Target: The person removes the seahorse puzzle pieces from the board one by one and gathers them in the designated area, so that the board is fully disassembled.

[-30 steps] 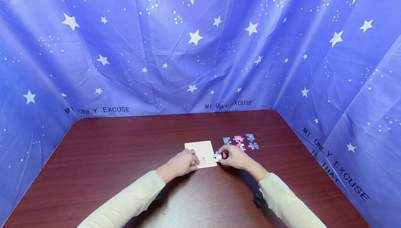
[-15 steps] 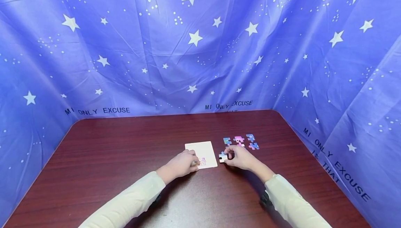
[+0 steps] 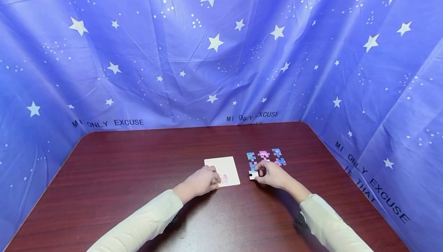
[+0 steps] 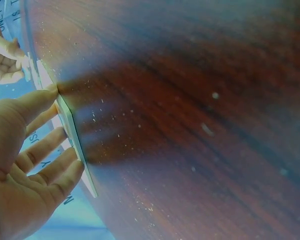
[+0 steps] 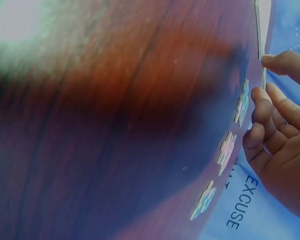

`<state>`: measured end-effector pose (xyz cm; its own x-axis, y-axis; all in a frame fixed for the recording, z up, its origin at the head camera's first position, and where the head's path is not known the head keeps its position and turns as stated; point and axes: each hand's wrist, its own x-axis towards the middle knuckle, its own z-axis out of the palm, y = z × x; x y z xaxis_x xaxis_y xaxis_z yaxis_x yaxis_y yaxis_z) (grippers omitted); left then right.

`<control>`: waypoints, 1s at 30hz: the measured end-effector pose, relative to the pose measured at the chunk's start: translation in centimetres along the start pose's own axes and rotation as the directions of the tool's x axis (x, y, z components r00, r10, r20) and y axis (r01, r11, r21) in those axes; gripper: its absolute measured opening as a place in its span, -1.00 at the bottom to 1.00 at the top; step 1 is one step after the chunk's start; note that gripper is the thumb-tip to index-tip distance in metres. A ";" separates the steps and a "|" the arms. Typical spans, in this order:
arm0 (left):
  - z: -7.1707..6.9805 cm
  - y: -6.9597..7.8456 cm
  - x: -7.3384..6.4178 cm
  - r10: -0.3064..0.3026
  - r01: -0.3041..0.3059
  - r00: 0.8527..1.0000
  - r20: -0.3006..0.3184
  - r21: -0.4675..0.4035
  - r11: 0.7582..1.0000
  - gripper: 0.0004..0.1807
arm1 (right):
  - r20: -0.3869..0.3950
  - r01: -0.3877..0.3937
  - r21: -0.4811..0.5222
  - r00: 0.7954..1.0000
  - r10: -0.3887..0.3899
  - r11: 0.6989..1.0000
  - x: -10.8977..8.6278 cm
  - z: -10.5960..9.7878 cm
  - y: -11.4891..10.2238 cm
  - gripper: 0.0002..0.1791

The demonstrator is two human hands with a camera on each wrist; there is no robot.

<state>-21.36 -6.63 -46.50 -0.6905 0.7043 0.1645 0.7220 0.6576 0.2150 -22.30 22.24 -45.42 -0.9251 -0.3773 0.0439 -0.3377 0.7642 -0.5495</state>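
My left hand [image 3: 199, 181] rests on the near left corner of a pale, square puzzle board [image 3: 223, 166]. In the left wrist view its thumb and spread, slightly bent fingers touch the board's edge [image 4: 69, 120]. Pink and white puzzle work [image 3: 224, 178] shows beside the fingertips; the hand hides the rest of that corner. My right hand [image 3: 275, 176], to the right of the board, pinches a mostly white jigsaw piece [image 3: 253, 175] between thumb and finger. Close behind it lies a blue jigsaw piece [image 3: 253, 166], partly covered by that hand.
Loose pieces lie beyond my right hand: a blue-green one [image 3: 250, 156], a pink one [image 3: 264, 154], a starry blue one [image 3: 276, 152] and a blue-purple one [image 3: 281, 161]. The dark red table [image 3: 138, 167] ends against a blue star-patterned curtain [image 3: 173, 52].
From over the board's right edge, my right hand has moved right with the white jigsaw piece, away from the board towards the loose pieces. My left hand has stayed in place.
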 end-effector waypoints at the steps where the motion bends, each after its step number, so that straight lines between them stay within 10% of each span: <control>1: 0.0 0.0 0.0 0.003 -0.003 1.000 -0.002 0.000 1.000 -0.90 | 0.001 -0.003 0.003 1.000 0.003 1.000 -0.1 -0.1 0.1 -0.72; 30: -0.5 0.4 -0.1 -0.008 0.008 1.000 0.014 0.007 1.000 -0.90 | -0.008 -0.046 -0.028 0.999 0.045 0.999 -1.9 -2.1 1.5 -0.74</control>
<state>-21.05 -6.58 -45.93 -0.6956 0.7028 0.1493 0.7169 0.6651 0.2092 -21.43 25.19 -44.57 -0.9407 -0.3382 0.0252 -0.2998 0.7948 -0.5277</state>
